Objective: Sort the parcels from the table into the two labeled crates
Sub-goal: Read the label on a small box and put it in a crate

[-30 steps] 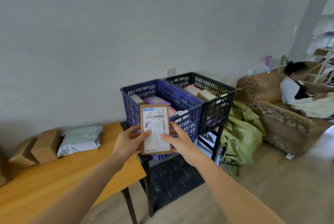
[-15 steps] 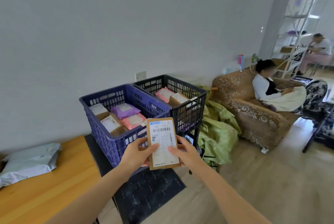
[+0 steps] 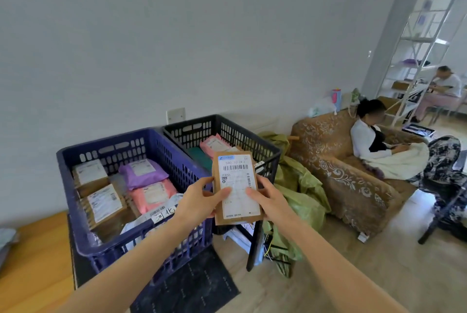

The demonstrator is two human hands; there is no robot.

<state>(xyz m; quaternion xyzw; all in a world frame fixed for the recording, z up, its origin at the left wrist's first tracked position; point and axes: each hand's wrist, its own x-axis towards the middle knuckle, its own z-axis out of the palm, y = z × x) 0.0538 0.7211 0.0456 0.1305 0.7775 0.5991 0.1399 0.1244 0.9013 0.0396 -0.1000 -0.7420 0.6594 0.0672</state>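
A flat brown parcel (image 3: 236,186) with a white barcode label stands upright in front of me. My left hand (image 3: 199,201) grips its left edge and my right hand (image 3: 267,201) grips its right edge, thumbs on the label. It hovers over the gap between a blue crate (image 3: 75,158) on the left and a black crate (image 3: 242,136) on the right. The blue crate holds brown, purple and pink parcels and bears a handwritten label (image 3: 164,215) on its front rim. Inside the black crate lie a pink parcel (image 3: 214,144) and a green one.
The wooden table (image 3: 32,262) edge shows at lower left with a grey bag at its far left. Green sacks (image 3: 300,186) lie right of the crates. A person sits on a brown sofa (image 3: 336,166); another sits by a white shelf (image 3: 417,42).
My view has swung right and closer to the crates, so the table has slid out to the left. Both hands have carried the parcel from the blue crate's front toward the black crate.
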